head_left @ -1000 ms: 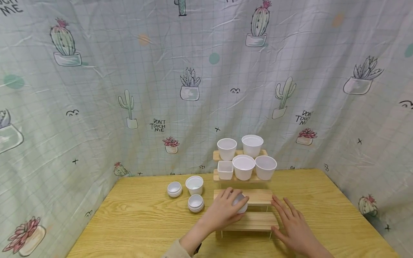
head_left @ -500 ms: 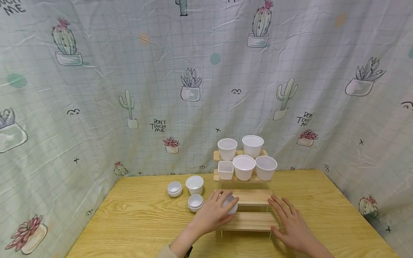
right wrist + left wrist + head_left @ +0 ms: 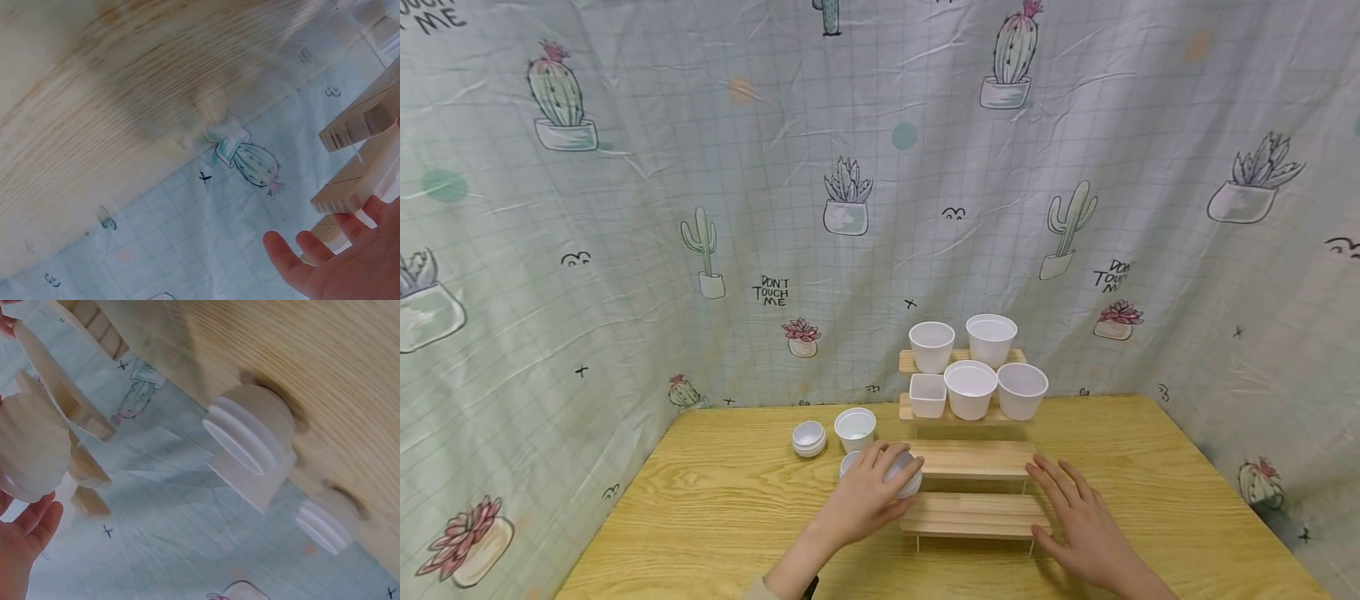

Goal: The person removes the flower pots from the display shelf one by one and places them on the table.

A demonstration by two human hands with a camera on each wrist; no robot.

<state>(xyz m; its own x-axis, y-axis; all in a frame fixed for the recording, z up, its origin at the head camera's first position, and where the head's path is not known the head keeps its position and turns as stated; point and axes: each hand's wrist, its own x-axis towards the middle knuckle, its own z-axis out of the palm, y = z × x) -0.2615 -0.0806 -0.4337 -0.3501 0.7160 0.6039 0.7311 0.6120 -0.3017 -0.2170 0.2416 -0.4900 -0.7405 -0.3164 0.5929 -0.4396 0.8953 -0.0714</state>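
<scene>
My left hand (image 3: 861,496) grips a small white pot (image 3: 906,475) by its sides, just left of a wooden tiered stand (image 3: 973,514). Wavy ribs run round this pot in the left wrist view, where the fingers curl under its rim. Behind the hand a white round pot (image 3: 848,461) on the table is partly hidden. My right hand (image 3: 1086,529) rests at the right end of the stand's lower steps, fingers extended. In the right wrist view its fingertips (image 3: 347,225) touch the end of a wooden board (image 3: 344,194).
White pots stand on the stand's two upper steps, among them a square pot (image 3: 928,396) and a round pot (image 3: 992,339). Left on the table are a taller white pot (image 3: 855,430) and a small round pot (image 3: 808,439). A cactus-print curtain (image 3: 760,167) encloses the table.
The left hand has carried the white pot leftward, from over the stand's lower steps to their left end. The right hand stays almost still at the stand's right end.
</scene>
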